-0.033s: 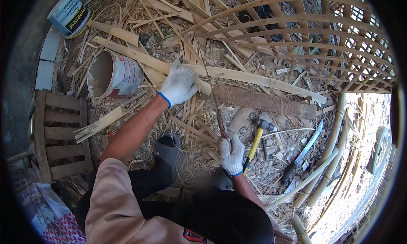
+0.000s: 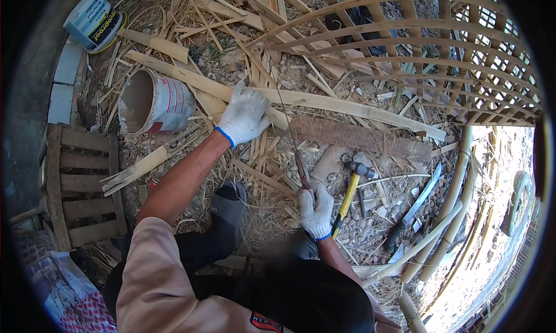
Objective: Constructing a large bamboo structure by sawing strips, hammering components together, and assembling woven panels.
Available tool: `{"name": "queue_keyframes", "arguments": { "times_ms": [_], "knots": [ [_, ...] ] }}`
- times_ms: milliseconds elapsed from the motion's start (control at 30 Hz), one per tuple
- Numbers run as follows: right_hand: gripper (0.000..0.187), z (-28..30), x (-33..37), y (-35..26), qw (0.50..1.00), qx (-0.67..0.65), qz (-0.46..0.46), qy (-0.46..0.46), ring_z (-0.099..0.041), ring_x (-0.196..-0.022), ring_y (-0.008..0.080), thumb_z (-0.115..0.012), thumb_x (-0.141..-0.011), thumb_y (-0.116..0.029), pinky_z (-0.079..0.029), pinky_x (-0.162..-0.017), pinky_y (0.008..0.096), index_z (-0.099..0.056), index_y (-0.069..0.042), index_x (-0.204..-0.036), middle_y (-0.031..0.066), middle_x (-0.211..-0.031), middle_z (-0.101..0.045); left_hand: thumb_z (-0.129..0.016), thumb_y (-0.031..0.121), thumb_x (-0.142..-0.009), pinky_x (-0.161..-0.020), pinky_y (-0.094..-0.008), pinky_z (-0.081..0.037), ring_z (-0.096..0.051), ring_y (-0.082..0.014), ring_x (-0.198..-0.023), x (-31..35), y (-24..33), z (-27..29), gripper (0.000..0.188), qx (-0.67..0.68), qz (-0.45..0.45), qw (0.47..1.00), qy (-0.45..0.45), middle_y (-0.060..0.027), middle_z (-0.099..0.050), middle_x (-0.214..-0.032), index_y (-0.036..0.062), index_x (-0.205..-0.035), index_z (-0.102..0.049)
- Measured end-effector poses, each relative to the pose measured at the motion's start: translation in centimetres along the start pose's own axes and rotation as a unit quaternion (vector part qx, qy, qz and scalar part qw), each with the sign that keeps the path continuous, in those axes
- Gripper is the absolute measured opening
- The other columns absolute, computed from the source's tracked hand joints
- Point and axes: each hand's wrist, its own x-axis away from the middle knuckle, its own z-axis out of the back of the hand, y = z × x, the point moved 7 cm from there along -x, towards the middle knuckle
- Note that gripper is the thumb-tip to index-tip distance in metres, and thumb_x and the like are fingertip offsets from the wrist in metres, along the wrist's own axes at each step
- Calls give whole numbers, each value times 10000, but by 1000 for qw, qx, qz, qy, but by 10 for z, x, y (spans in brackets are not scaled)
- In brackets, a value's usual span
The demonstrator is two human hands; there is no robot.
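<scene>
My left hand (image 2: 243, 114), in a white knitted glove with a blue cuff, is closed over a split bamboo slat (image 2: 188, 78) and presses it down. Another long slat (image 2: 359, 110) stretches away to the right, just beyond that hand. My gloved right hand (image 2: 317, 210) grips the reddish-brown handle of a long, thin-bladed tool (image 2: 295, 142). Its blade is seen nearly edge-on, so its kind is unclear. The blade points away from me and passes just right of my left hand, across the slats. A brown wooden board (image 2: 365, 138) lies beyond my right hand.
Close to my right hand lies a hammer (image 2: 347, 195) with a yellow handle; farther right is a machete (image 2: 423, 197). A white bucket (image 2: 182, 101) lies tipped at left, near a slatted wooden crate (image 2: 87, 185). A woven bamboo lattice (image 2: 417, 43) fills the far right. Bamboo poles (image 2: 449, 217) lie at right.
The far part of the thin blade has shifted very slightly to the left. Both hands and the slats stay in nearly the same place.
</scene>
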Motion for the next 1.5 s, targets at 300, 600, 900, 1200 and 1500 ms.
{"name": "queue_keyframes", "arguments": {
  "times_ms": [300, 600, 900, 1200, 1500],
  "knots": [
    [257, 2, -3, 17, 999, 18, -42, 11, -484, -566, 296, -667, -980, -208, -396, -560, 420, -578, -10, -844, 171, -662, -499, -645, 377, -923, -1164, -648, -256, -609, -281, -1100, 3, 25, -3, 340, 43, 52, 997, 40, -102, -656, -1016, 68, -1053, -699],
    [171, 0, 2, 5, 999, 42, -14, -19, -497, -582, 230, -615, -999, -155, -398, -566, 384, -669, 7, -988, 138, -675, -519, -642, 340, -911, -1076, -686, -255, -546, -298, -1202, 8, 25, -23, 366, 81, 119, 984, 104, -90, -628, -1129, 70, -1158, -636],
    [206, -7, -7, -4, 999, 24, -29, -1, -464, -550, 260, -626, -1012, -178, -360, -549, 399, -649, -6, -901, 157, -653, -480, -623, 366, -927, -1124, -746, -219, -543, -308, -1210, 7, 18, -34, 401, 69, 126, 989, 37, -99, -624, -1136, 64, -1190, -634],
    [201, 5, 17, -8, 998, 36, -48, 4, -480, -507, 236, -638, -1001, -189, -394, -523, 374, -699, 1, -974, 130, -590, -460, -564, 428, -973, -1159, -728, -179, -513, -327, -1252, 5, 17, -38, 438, 78, 127, 989, -16, -119, -596, -1187, 66, -1213, -614],
    [201, 12, 31, 1, 998, 57, -32, -18, -543, -499, 278, -654, -989, -191, -407, -515, 395, -674, -22, -883, 137, -589, -500, -544, 409, -989, -1163, -733, -169, -519, -328, -1247, 6, 19, -36, 419, 74, 119, 990, -3, -129, -603, -1175, 57, -1205, -610]
  ]
}}
